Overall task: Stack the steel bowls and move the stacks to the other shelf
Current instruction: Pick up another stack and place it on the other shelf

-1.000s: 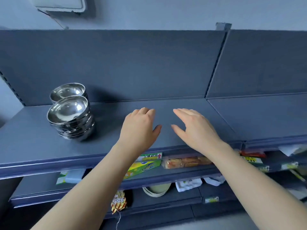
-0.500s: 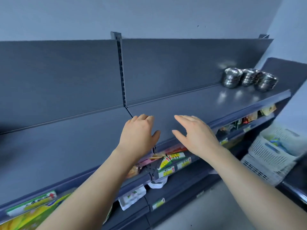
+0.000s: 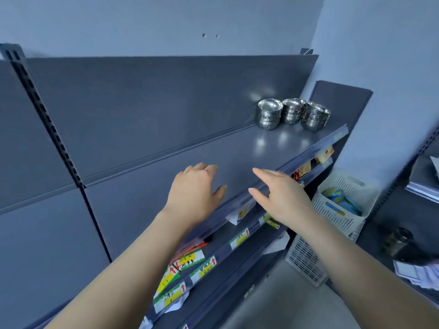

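Swinging rightward since the earlier frame, the view brings three steel bowl stacks (image 3: 293, 113) closer, at the top shelf's (image 3: 190, 167) far right end. Left hand (image 3: 193, 193) and right hand (image 3: 283, 197) hover above it, fingers spread, empty. Lower-shelf labels blur.

The top shelf (image 3: 190, 167) is a dark grey metal deck set against a matching back panel. Three stacks of steel bowls (image 3: 292, 113) stand directly on its far right end, side by side. The rest of the deck is bare.
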`<state>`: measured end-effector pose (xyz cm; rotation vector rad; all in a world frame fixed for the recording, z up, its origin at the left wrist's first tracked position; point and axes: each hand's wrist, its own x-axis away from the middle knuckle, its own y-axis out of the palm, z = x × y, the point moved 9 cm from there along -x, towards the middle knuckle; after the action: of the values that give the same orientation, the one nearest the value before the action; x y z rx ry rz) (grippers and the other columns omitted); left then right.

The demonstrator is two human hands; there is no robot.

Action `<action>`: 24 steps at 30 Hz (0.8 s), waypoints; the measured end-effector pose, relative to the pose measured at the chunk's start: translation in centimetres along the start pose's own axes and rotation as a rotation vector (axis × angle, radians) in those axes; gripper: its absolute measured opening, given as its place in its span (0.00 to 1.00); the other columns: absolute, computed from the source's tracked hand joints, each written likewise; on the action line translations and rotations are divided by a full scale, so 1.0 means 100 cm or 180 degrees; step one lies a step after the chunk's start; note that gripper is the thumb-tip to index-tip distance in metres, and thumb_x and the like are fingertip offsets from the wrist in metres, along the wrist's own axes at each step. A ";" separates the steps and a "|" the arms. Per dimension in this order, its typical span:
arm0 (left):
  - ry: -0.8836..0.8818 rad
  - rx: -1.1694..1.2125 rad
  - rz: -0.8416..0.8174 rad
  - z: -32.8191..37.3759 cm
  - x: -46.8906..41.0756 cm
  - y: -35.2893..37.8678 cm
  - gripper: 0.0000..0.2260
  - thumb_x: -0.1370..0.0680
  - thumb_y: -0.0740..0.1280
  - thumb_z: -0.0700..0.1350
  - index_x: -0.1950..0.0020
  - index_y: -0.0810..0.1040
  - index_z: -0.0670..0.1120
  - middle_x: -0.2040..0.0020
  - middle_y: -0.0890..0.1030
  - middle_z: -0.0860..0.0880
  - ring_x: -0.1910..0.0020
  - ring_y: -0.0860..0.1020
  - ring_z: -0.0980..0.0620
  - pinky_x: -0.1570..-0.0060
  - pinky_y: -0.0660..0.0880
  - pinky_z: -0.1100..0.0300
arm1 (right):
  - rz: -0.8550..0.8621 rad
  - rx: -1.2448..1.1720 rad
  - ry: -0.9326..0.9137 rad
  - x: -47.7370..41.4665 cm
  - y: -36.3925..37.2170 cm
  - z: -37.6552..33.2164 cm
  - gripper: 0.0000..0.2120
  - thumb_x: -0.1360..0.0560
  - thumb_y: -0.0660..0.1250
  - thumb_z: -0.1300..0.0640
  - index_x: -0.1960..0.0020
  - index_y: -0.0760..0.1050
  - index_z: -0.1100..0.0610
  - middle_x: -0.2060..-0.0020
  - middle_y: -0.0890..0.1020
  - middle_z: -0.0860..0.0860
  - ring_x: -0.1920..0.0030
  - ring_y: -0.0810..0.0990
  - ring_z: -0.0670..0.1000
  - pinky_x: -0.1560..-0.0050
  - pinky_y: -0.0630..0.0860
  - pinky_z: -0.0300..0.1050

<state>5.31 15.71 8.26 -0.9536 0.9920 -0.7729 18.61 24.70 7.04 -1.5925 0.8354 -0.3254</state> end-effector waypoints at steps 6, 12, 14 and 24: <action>0.0168 0.0028 -0.0107 0.020 -0.085 0.035 0.20 0.21 0.61 0.55 0.34 0.71 0.47 0.38 0.76 0.49 0.39 0.73 0.46 0.41 0.69 0.55 | 0.0058 0.0044 0.0191 -0.062 0.001 0.064 0.26 0.19 0.61 0.46 0.24 0.64 0.54 0.29 0.72 0.49 0.29 0.69 0.51 0.32 0.68 0.45; 0.0323 0.0147 -0.0179 0.036 -0.174 0.062 0.22 0.21 0.62 0.55 0.30 0.69 0.48 0.35 0.75 0.49 0.36 0.72 0.47 0.39 0.68 0.55 | 0.0039 0.0059 0.0376 -0.124 -0.002 0.118 0.26 0.19 0.60 0.46 0.23 0.62 0.54 0.28 0.72 0.49 0.29 0.70 0.51 0.33 0.67 0.45; 0.0356 0.0174 -0.0205 0.040 -0.201 0.074 0.23 0.22 0.62 0.55 0.29 0.68 0.48 0.34 0.74 0.49 0.35 0.72 0.47 0.38 0.68 0.55 | 0.0038 0.0021 0.0457 -0.140 -0.003 0.136 0.26 0.19 0.60 0.46 0.23 0.62 0.54 0.29 0.73 0.49 0.34 0.74 0.51 0.35 0.68 0.45; 0.0176 0.0250 -0.0412 0.058 -0.307 0.140 0.24 0.23 0.64 0.55 0.30 0.67 0.47 0.35 0.74 0.47 0.36 0.73 0.45 0.41 0.71 0.53 | -0.0011 -0.0247 0.0652 -0.219 0.012 0.235 0.28 0.20 0.62 0.46 0.23 0.63 0.54 0.30 0.73 0.51 0.42 0.78 0.51 0.38 0.71 0.47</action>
<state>1.14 49.72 6.94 -0.9389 0.9476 -0.9443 17.94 56.84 6.32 -1.6517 1.0124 -0.4693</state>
